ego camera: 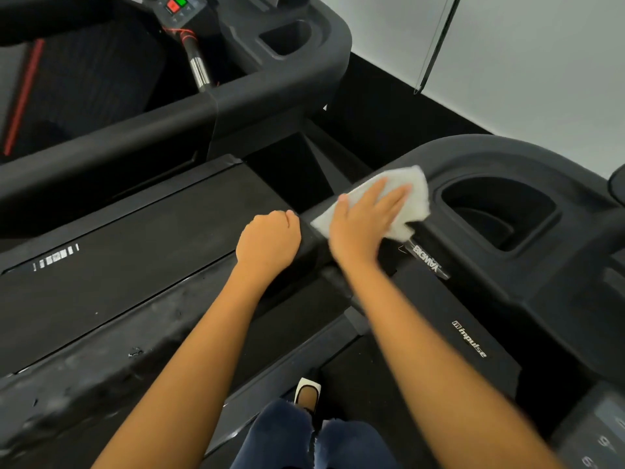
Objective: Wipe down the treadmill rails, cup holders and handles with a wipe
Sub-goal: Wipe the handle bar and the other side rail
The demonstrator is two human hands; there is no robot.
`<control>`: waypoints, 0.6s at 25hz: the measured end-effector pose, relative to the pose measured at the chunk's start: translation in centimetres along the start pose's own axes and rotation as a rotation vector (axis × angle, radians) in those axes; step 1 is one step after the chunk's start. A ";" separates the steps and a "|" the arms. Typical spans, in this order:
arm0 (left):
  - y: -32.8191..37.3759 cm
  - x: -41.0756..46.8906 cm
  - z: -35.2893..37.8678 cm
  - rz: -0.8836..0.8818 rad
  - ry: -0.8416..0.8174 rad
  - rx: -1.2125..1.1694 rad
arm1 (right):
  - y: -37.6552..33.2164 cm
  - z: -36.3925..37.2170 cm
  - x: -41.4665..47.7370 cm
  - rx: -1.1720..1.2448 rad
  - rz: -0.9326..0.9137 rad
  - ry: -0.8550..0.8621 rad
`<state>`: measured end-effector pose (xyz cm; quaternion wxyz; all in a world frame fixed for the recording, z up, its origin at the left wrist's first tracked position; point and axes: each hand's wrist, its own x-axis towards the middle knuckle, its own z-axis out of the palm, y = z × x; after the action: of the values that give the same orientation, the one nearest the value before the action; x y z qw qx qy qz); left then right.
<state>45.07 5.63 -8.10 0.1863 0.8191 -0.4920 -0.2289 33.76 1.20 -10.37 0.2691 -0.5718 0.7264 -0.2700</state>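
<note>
Two bare hands work on a black treadmill. Left hand (269, 240), curled closed, grips the side rail (309, 245). Beside it, right hand (363, 216) presses a white wipe (414, 189) with fingers spread flat onto the rail's top. Firm, overlapping strokes would clean best. Just right lies an empty cup holder (497, 211), seemingly next; its deep recess may be awkward.

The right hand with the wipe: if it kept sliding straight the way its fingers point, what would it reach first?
Probably the cup holder. The right hand presses the white wipe flat on the rail, fingers aimed toward that recess, whose rim starts just past the wipe's edge. Depth is hard to judge.
</note>
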 end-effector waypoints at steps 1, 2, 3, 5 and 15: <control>0.1 0.1 -0.1 0.025 -0.006 0.014 | -1.0 1.2 -2.7 0.109 0.058 -0.048; 0.2 0.0 -0.3 0.066 0.000 0.034 | -1.8 2.0 -5.0 0.197 0.088 -0.101; 0.1 0.0 -0.2 0.081 0.025 0.039 | -2.5 2.5 -6.2 0.266 0.118 -0.136; -0.2 -0.4 -0.3 0.101 0.093 0.043 | -3.0 2.2 -5.2 0.411 0.268 -0.147; -1.4 -2.6 0.6 0.184 0.151 0.167 | -3.0 0.9 -5.6 0.696 0.478 -0.147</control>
<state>44.70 8.52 -8.90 0.1741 0.7979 -0.5671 -0.1068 37.54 5.97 -8.48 0.5520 -0.2803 0.6831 -0.3874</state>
